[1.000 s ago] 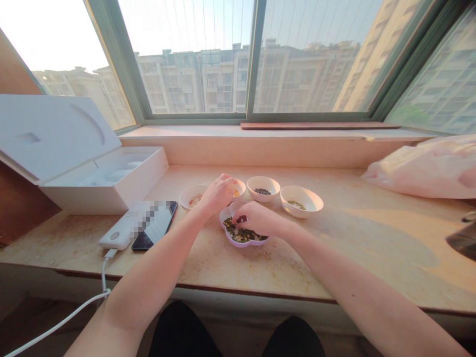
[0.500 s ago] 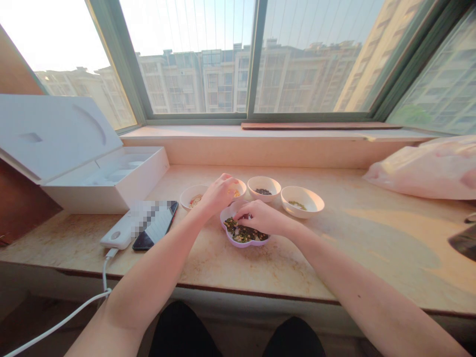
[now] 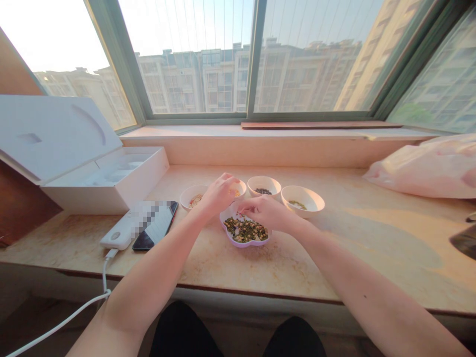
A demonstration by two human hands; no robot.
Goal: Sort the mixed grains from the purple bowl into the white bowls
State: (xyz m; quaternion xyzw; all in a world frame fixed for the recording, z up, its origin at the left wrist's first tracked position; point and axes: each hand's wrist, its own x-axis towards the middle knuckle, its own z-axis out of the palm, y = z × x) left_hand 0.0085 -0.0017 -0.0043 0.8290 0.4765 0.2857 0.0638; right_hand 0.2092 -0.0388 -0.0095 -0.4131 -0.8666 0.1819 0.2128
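The purple bowl (image 3: pixel 243 244) of mixed beans (image 3: pixel 248 231) sat on the table (image 3: pixel 357 243) just under the curled right hand (image 3: pixel 268 213), nearer it than the curled left hand (image 3: pixel 220 194), and I couldn't tell if either held anything.

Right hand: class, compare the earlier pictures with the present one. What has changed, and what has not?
The right hand has drawn back from the mix in the purple dish, a little away from the person and to the right, uncovering more of the mix. Whether its fingers grip anything is too small to tell. The left hand, dish and white bowls stayed put.
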